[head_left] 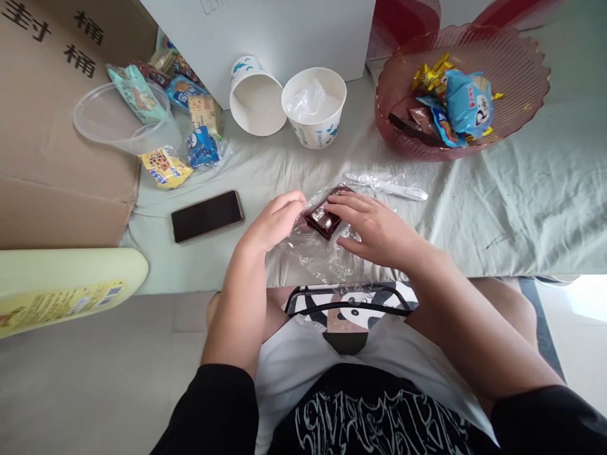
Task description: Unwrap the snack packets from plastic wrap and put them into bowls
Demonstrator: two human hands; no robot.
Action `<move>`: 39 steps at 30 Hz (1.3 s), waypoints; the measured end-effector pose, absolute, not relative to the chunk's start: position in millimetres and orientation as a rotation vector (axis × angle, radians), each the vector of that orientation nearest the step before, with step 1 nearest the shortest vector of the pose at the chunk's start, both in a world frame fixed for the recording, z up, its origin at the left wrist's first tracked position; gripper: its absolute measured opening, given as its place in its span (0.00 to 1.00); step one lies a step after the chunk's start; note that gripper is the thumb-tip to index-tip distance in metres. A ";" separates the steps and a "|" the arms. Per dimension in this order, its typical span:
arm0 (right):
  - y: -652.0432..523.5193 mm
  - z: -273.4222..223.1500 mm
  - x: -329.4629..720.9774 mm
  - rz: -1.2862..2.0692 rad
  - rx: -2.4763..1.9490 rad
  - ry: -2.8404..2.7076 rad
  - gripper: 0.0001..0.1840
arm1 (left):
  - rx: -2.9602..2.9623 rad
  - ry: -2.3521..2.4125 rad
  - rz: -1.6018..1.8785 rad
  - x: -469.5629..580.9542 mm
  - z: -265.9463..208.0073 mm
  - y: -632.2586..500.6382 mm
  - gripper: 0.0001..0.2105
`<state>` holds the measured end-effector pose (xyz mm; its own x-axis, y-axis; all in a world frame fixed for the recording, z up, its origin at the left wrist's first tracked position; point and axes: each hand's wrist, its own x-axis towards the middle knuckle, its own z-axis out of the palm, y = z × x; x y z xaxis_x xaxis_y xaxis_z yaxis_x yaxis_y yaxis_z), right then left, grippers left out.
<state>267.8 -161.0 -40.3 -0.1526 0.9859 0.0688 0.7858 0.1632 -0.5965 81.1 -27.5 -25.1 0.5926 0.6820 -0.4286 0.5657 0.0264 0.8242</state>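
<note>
A dark brown snack packet (328, 218) with white print lies on a crumpled clear plastic bag (315, 256) in front of me. At the bag's left side, the fingers of my left hand (277, 221) are curled together, seemingly pinching the film; their tips are partly hidden. My right hand (372, 227) rests over the packet's right part with fingers stretched out and thumb apart. Just beyond it lies a white plastic utensil (403, 189) in clear wrapping.
A phone (207, 216) lies to the left. Behind it are wrapped snacks (165, 167) and a clear plastic tub (156, 139). One paper tub (256, 104) lies tipped; another (315, 129) stands upright with plastic inside. A pink bowl (398, 136) holds snacks. A cardboard box (61, 158) flanks the left.
</note>
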 end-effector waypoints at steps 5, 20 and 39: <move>-158.6 -38.8 262.6 0.543 -1.700 -1.909 0.34 | 1.312 0.979 0.179 85.1 -20.8 -30.3 0.07; -157.2 -12.7 283.4 0.347 -1.758 -1.372 0.21 | 1.212 0.940 0.263 92.7 -26.6 -30.2 0.10; -151.2 -17.0 340.0 0.119 -1.809 -1.034 0.28 | 1.292 0.948 0.158 96.4 -31.7 -33.7 0.06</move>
